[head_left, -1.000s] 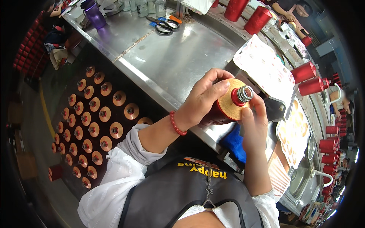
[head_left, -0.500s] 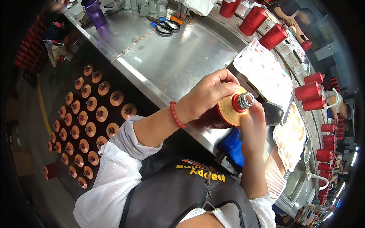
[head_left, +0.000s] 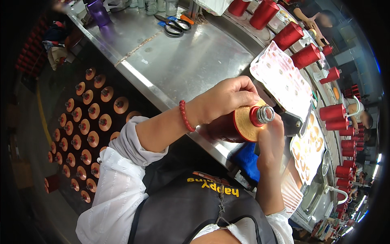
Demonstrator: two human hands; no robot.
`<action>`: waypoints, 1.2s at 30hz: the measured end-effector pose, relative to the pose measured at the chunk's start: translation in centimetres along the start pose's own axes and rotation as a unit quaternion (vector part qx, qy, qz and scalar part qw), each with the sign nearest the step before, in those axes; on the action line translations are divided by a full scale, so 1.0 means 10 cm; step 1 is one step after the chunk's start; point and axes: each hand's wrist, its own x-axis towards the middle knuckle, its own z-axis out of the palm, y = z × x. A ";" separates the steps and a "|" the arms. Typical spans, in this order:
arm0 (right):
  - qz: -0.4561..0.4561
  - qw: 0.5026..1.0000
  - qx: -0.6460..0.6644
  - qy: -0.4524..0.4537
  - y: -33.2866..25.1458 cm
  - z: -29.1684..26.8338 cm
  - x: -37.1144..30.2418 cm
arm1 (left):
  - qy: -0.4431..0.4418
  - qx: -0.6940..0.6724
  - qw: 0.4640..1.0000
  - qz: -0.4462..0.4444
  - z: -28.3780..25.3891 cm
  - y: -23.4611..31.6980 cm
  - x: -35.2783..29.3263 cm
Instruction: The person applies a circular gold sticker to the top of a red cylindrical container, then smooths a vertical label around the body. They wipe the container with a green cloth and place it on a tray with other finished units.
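The left hand [head_left: 227, 99] is closed around the upper side of a dark-red, round-bodied bottle [head_left: 227, 129], its thumb laid near the rim of a gold-coloured, disc-like shoulder [head_left: 245, 121]. The bottle is held tilted over the near edge of the steel table, its clear, screw-threaded neck [head_left: 265, 114] turned up and to the right. By the right hand [head_left: 271, 140], slightly blurred, the lower right of the shoulder is gripped between thumb and curled fingers; some fingertips are hidden. For steady handling, the weight is probably best borne by the left hand, while light, even pressure is applied around the gold rim by the right thumb, so that the surface is not scuffed. Farther left, rows of similar gold-shouldered bottles [head_left: 93, 138] are stood on a dark surface. Beside the left wrist, a bracelet of glossy, round red beads [head_left: 186, 116] is worn. A smooth, dully reflective steel table [head_left: 183, 61] is topped by black-handled scissors [head_left: 174, 27]. Below the held bottle, a soft, plush-looking blue cloth [head_left: 248, 160] is partly seen. To the right, a thin white sheet with pinkish print [head_left: 280, 69] is spread, and gold ring shapes are carried by another white sheet [head_left: 307, 148].
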 end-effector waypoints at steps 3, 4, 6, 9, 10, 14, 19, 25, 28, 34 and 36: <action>0.000 1.000 0.000 -0.001 -0.01 -0.01 -0.01 | -0.008 -0.018 1.000 -0.004 0.00 -0.03 0.02; 0.004 1.000 0.003 0.000 -0.02 -0.01 -0.02 | -0.007 -0.015 1.000 -0.003 -0.01 -0.03 0.03; 0.007 1.000 0.000 0.001 -0.03 -0.01 -0.02 | -0.004 -0.009 1.000 -0.002 0.00 -0.03 0.02; -0.004 1.000 -0.004 0.000 -0.02 0.01 -0.05 | 0.097 0.034 0.992 0.077 0.13 -0.05 -0.12; -0.017 1.000 -0.002 0.005 0.03 0.01 -0.05 | 0.150 0.110 0.971 0.151 0.20 -0.06 -0.21; -0.047 0.998 0.038 0.025 0.08 0.06 -0.05 | 0.209 0.505 0.755 0.363 0.43 -0.29 -0.58; -0.068 0.995 0.076 0.021 0.10 0.06 -0.04 | 0.288 0.582 0.646 0.401 0.66 -0.59 -0.66; -0.005 0.986 0.163 0.034 0.12 -0.01 -0.07 | 0.247 0.601 0.633 0.422 0.78 -0.50 -0.59; 0.004 0.976 0.189 0.105 0.03 -0.23 -0.11 | 0.261 0.517 0.711 0.399 0.66 -0.38 -0.62; -0.062 0.997 -0.027 0.048 -0.35 -0.57 0.21 | 0.215 0.245 0.904 0.276 0.56 -0.51 -0.37; -0.133 0.983 -0.114 0.048 -0.36 -0.61 0.34 | 0.188 0.190 0.930 0.253 0.52 -0.43 -0.39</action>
